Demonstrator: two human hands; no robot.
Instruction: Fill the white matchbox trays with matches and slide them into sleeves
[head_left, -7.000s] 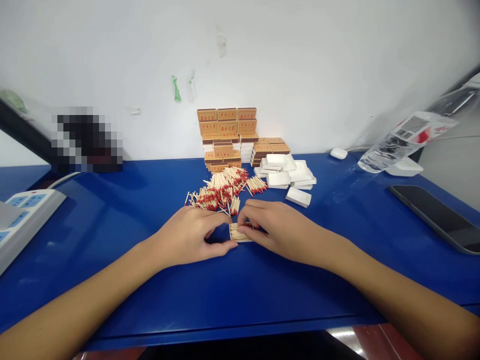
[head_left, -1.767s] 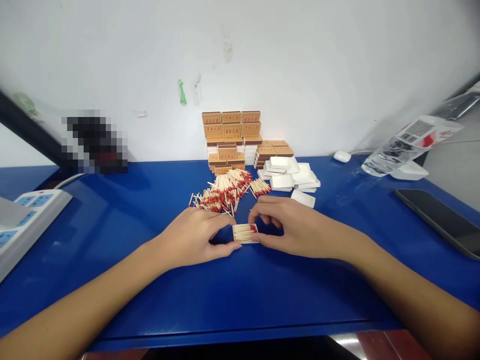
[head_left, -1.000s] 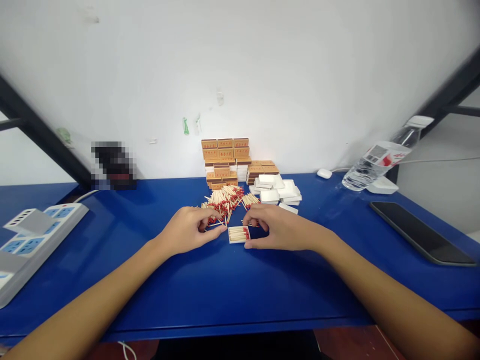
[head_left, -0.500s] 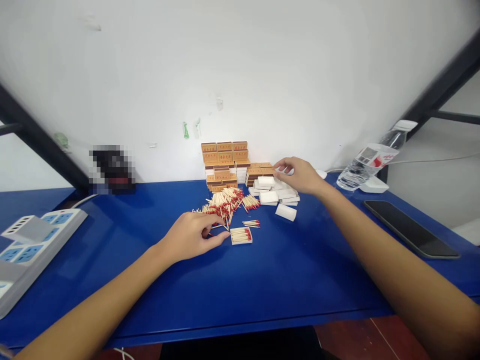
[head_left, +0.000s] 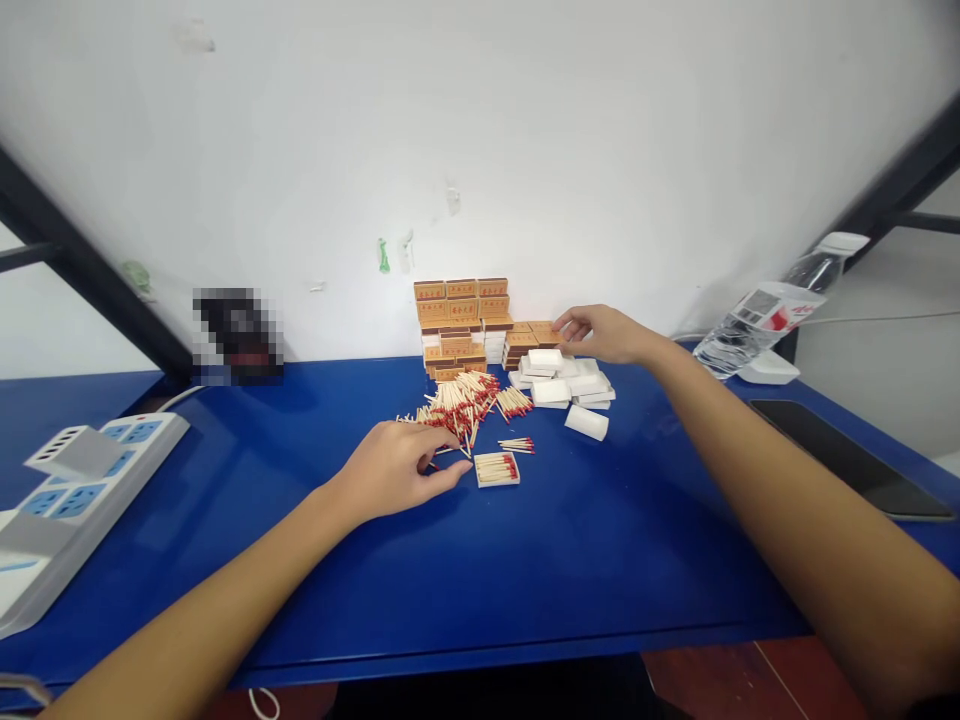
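Observation:
An inner matchbox tray (head_left: 497, 482) lies on the blue table, holding a layer of red-tipped matches (head_left: 495, 467). Just to its left is my left hand (head_left: 401, 468), thumb and fingers apart, thumb tip by the tray's edge, holding nothing. My right hand (head_left: 600, 334) reaches to the right end of a low stack of orange matchbox sleeves (head_left: 531, 334). Its fingers and thumb are apart around the end of a top sleeve; whether they touch it I cannot tell. Below this hand lies a pile of white trays (head_left: 551, 392).
Behind the tray is a heap of loose matches (head_left: 461, 400), with a small group (head_left: 517, 445) closer. Stacked matchboxes (head_left: 461, 310) stand against the wall. One white tray (head_left: 586, 422) lies apart. A bottle (head_left: 772, 310), a phone (head_left: 855, 460) and a power strip (head_left: 97, 480) flank the workspace.
The view has turned slightly left. My right hand has moved a little further left over the end of the sleeve stack. My left hand stays beside the filled tray.

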